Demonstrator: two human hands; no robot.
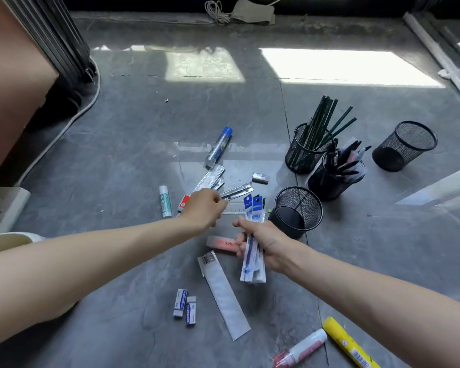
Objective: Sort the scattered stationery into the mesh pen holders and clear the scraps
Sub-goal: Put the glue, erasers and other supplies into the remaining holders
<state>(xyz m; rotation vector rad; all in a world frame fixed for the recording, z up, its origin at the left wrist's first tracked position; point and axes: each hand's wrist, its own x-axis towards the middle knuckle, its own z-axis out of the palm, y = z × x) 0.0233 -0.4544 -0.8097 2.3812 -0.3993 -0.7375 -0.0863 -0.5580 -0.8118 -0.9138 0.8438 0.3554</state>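
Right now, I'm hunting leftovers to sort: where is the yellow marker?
Head view: the yellow marker lies on the floor at the lower right, just right of the red-and-white tube, below the right forearm.

Floor (117, 155) finished in grey, marbled with pale veins. Pen holders (311, 208) made in black mesh. Pencils (322, 120) coated dark green. Marker (348, 343) cased in yellow. Refill packets (252, 208) printed blue and white. Erasers (180, 304) sleeved blue-white. Glue tube (218, 147) capped blue.
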